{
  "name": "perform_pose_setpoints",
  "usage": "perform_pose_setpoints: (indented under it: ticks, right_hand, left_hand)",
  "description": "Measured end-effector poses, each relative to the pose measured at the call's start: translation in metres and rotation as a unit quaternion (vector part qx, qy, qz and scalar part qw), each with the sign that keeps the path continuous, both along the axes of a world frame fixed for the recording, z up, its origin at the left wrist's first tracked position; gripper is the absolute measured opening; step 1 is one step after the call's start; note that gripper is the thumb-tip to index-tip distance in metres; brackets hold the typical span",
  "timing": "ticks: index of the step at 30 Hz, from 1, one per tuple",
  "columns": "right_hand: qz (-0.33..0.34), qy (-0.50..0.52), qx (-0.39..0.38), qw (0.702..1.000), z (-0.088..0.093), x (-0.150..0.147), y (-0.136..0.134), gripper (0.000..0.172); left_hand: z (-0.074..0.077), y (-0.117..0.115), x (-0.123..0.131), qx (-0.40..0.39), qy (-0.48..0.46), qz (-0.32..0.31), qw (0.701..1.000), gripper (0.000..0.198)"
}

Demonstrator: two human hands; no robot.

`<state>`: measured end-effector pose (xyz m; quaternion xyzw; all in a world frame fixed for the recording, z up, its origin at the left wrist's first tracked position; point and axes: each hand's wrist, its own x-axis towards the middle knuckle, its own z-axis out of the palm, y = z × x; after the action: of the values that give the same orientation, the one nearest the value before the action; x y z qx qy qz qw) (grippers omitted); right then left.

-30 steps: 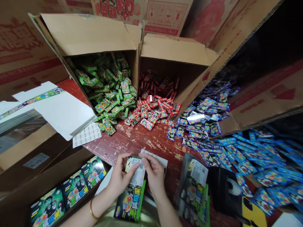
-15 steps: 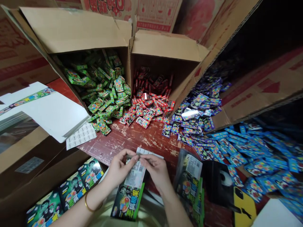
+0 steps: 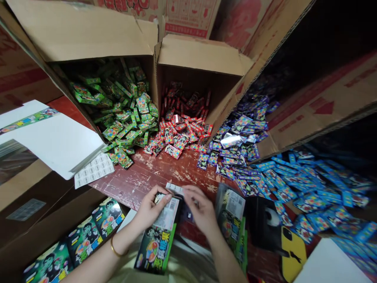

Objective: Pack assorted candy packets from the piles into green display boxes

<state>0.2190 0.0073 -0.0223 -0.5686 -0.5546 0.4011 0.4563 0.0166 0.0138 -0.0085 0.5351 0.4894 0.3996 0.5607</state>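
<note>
My left hand (image 3: 153, 208) is closed on the upper end of a green-and-black candy box (image 3: 154, 247) with a white printed panel, upright near my lap. Just right of it, my right hand (image 3: 198, 204) is off the box, its fingers loosely curled above the table; whether something small is between them I cannot make out. Behind my hands lies a white sticker sheet (image 3: 174, 188). Similar flat boxes (image 3: 234, 220) in clear wrap stand right of my right forearm. More green boxes (image 3: 84, 239) sit in a carton at the lower left.
Open cartons spill green packets (image 3: 126, 114), red packets (image 3: 179, 135), purple packets (image 3: 235, 151) and blue packets (image 3: 312, 184) onto the red table (image 3: 129, 184). White card sheets (image 3: 55, 137) and another sticker sheet (image 3: 96, 169) lie left. A black tape dispenser (image 3: 262, 222) and a yellow item (image 3: 291, 251) are right.
My right hand has come away from the top of the box and moved right, its fingers loosening. My left hand still holds the box. The whole view has shifted slightly.
</note>
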Motion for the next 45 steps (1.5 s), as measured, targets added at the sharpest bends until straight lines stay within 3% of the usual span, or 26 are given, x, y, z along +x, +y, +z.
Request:
perform_pose_setpoints:
  ticks: [3,8,14,21,31,34,38,42,45]
  right_hand:
    - [-0.031,-0.066,-0.006,0.997,-0.015,0.020,0.027,0.021]
    - [0.054,-0.077,-0.034,0.995,-0.032,0.028,0.052,0.015]
    - [0.094,-0.057,-0.046,0.993,-0.030,0.037,0.047,0.023]
    - [0.100,-0.076,-0.071,0.990,-0.043,0.032,0.051,0.016]
    - [0.125,-0.074,-0.071,0.987,-0.038,0.032,0.051,0.006]
    - [0.138,-0.052,-0.077,0.986,-0.036,0.036,0.049,0.010]
    - [0.106,-0.020,-0.075,0.991,-0.027,0.032,0.044,0.014]
    - [0.076,-0.009,-0.070,0.995,-0.030,0.009,0.045,0.043]
    - [0.058,-0.005,-0.063,0.996,-0.039,-0.005,0.048,0.051]
  left_hand:
    - [-0.019,0.008,0.000,-0.021,0.017,0.006,1.000,0.027]
    - [-0.037,0.016,0.000,-0.031,0.031,0.011,0.999,0.029]
    - [-0.039,0.014,0.001,-0.039,0.033,0.021,0.998,0.027]
    - [-0.043,0.014,0.001,-0.038,0.041,0.025,0.998,0.025]
    - [-0.048,0.014,0.001,-0.031,0.048,0.022,0.998,0.024]
    - [-0.054,0.013,0.001,-0.034,0.046,0.013,0.998,0.023]
    - [-0.057,0.013,0.001,-0.036,0.043,0.010,0.998,0.023]
    - [-0.054,0.012,0.000,-0.035,0.043,0.013,0.998,0.023]
    - [-0.053,0.012,0.000,-0.032,0.039,0.013,0.999,0.023]
